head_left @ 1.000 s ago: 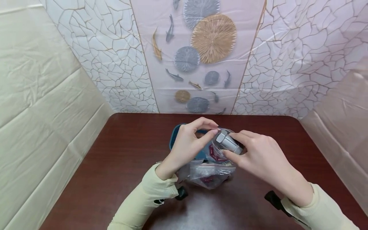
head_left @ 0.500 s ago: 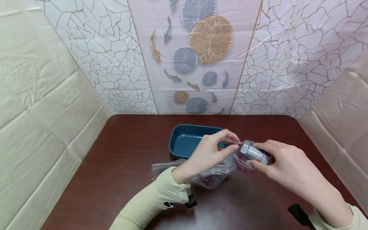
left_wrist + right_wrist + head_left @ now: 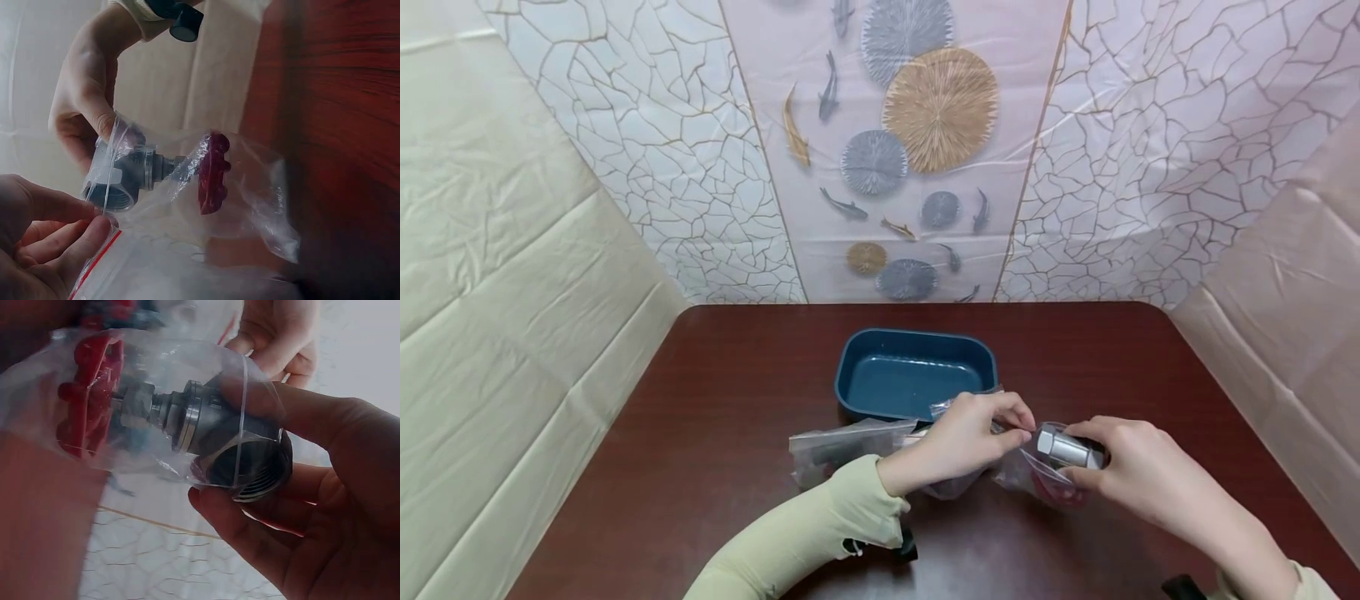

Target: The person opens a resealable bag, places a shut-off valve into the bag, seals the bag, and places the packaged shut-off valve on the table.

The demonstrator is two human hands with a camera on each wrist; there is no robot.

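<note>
A metal valve [image 3: 1063,450] with a red handwheel [image 3: 94,394] is inside a clear plastic bag [image 3: 256,200], to the right of the tray. My right hand [image 3: 1138,462] grips the valve's threaded body between thumb and fingers. In the right wrist view, the bag's mouth runs across that body, and the handwheel lies deeper in the bag. With thumb and forefinger, my left hand [image 3: 966,437] pinches the bag's edge beside the valve's end. The left wrist view shows a red strip [image 3: 97,262] near those fingertips.
A blue rectangular tray [image 3: 917,335] stands on the dark red-brown table [image 3: 737,383], behind my left hand. Other clear zip bags [image 3: 842,442] lie in front of it, partly hidden by that hand. Fabric walls enclose the table's back and sides.
Both hands have moved right and toward me, carrying the bagged valve from in front of the tray. The tray's inside has come into view. My grip on valve and bag edge looks the same.
</note>
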